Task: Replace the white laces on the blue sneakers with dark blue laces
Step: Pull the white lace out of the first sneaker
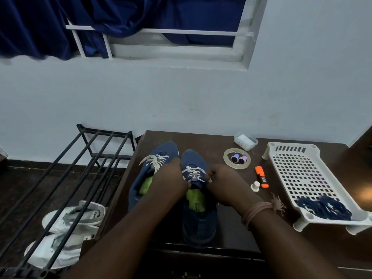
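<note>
matt cloth sneakers (198, 218), woven cord laces (194, 172), dark glossy wood table (231, 234), perforated white plastic tray (302, 174), metal rack (66, 168).

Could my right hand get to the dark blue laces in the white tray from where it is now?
Probably yes. The dark blue laces lie uncovered at the near end of the white tray, just beside the right hand. Nothing stands between them, but that hand is busy at the right sneaker.

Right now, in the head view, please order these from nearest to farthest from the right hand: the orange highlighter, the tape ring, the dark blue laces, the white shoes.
From the right hand:
1. Tape ring, just beyond it, and orange highlighter, just to its right: too close to call.
2. Dark blue laces, farther right, on the white tray.
3. White shoes, far left, under the rack.
</note>
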The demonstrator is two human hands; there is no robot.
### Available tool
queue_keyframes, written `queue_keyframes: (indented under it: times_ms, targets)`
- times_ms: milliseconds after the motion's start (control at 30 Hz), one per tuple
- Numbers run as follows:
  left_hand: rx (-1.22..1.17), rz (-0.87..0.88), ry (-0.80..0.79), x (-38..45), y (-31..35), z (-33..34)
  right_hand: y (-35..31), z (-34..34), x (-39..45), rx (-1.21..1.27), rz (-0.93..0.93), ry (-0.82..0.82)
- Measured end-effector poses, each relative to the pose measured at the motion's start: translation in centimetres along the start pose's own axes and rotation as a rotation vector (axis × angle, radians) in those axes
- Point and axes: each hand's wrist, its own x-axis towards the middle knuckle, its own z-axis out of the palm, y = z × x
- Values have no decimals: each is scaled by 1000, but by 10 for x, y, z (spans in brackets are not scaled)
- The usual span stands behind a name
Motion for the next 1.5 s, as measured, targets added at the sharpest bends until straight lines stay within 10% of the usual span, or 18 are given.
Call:
queue_keyframes:
  times_ms: [233, 467, 667, 933, 1200, 1367, 1500]
  targets:
    - [134, -51, -80, 9, -14, -3, 12, -8, 3, 140, 173, -42]
    - [-62, 264, -20, -4, -1, 8, 3, -13, -5, 185, 229, -83]
    - [247, 322, 243, -11, 15, 28, 0, -12, -7, 11, 169, -70]
    - [284, 260, 114, -17, 19, 35, 6, -15, -3, 22, 167, -162]
    - [-1087, -73, -113, -5, 12, 4, 3, -15, -3, 8, 213, -187]
    - [-139, 201, -10, 1, 8, -10, -3, -16, -3, -110, 222, -261]
    - [180, 458, 121, -3, 13, 0, 0, -15, -4, -43, 192, -184]
